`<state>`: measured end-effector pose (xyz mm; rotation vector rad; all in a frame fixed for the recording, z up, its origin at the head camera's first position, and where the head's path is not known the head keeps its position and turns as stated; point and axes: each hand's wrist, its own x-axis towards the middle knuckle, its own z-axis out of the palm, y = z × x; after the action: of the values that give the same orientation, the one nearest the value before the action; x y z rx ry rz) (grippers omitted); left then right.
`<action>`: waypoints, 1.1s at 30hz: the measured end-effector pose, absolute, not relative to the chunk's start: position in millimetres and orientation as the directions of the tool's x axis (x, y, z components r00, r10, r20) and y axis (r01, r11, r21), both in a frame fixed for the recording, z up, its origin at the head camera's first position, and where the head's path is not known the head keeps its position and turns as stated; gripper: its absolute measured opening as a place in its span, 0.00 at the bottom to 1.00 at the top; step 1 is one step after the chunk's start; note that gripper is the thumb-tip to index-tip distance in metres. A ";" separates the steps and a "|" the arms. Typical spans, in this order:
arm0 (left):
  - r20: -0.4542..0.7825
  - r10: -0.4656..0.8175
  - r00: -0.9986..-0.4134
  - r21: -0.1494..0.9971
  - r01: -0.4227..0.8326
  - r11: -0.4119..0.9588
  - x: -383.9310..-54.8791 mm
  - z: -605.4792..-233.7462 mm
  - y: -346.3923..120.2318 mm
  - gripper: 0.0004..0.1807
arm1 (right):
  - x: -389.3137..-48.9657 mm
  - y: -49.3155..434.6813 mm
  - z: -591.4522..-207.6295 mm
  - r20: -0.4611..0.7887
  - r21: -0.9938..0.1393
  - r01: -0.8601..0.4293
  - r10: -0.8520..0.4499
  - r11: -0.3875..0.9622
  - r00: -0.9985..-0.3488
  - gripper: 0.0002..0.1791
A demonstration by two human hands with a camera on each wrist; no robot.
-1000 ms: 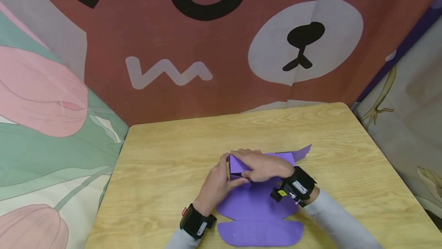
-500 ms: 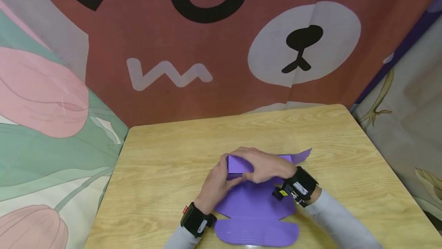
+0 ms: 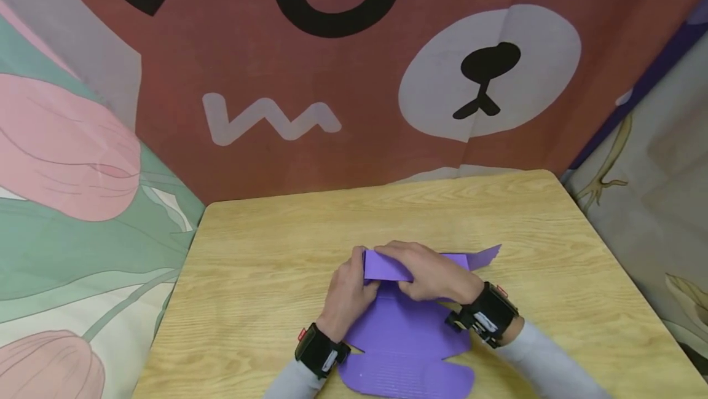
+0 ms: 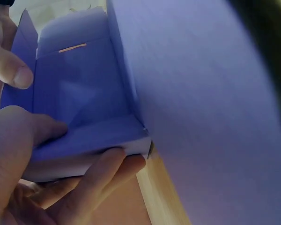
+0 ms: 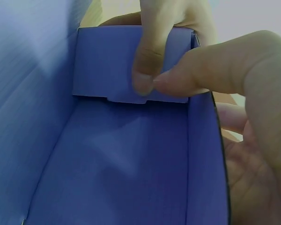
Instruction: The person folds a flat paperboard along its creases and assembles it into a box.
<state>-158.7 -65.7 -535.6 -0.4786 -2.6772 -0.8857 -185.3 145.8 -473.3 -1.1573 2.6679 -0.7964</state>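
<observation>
A partly folded purple cardboard box (image 3: 384, 267) lies on the table, its large lid panel (image 3: 409, 325) spread toward the person. My left hand (image 3: 347, 300) grips the box's left end wall. In the left wrist view its thumb (image 4: 44, 127) is inside and its fingers (image 4: 100, 173) are outside. My right hand (image 3: 434, 273) reaches over the box and holds a long side wall. In the right wrist view the right thumb (image 5: 187, 75) touches the left thumb (image 5: 147, 65) on the folded-in end flap (image 5: 105, 61), whose tab meets the box floor (image 5: 126, 154).
On the right, a loose side flap (image 3: 485, 256) sticks out from the box. A rounded tuck flap (image 3: 406, 375) lies near the front of the wood-grain table (image 3: 265, 251). Behind stands a printed bear curtain (image 3: 310, 165). A small slot (image 4: 72, 48) shows in the box floor.
My left thumb has drawn back from its stretched position toward the end wall. The right hand has shifted slightly right and down, and the lid panel has moved a little left.
</observation>
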 end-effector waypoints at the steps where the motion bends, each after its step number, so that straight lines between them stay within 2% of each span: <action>1: 0.383 0.214 -0.899 0.510 0.399 0.762 -159.3 -536.3 -64.6 0.28 | -185.1 146.4 -474.2 0.097 -0.519 -0.641 -0.706 0.566 -0.702 0.42; 6: 0.437 0.204 -0.876 0.469 0.416 0.779 -159.4 -540.5 -60.4 0.24 | -181.3 148.3 -480.2 0.098 -0.529 -0.626 -0.692 0.573 -0.715 0.42; 16: 0.453 0.178 -0.873 0.465 0.403 0.789 -160.2 -540.4 -58.3 0.22 | -178.4 146.4 -485.7 0.151 -0.500 -0.628 -0.654 0.597 -0.742 0.39; 33: 0.442 0.148 -0.885 0.471 0.369 0.801 -162.7 -540.8 -61.1 0.27 | -177.6 143.9 -486.4 0.182 -0.436 -0.642 -0.637 0.631 -0.749 0.39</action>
<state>-162.7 -61.1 -540.8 -0.3901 -2.6025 -0.7921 -177.6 143.9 -486.4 -1.1155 2.8461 -0.7675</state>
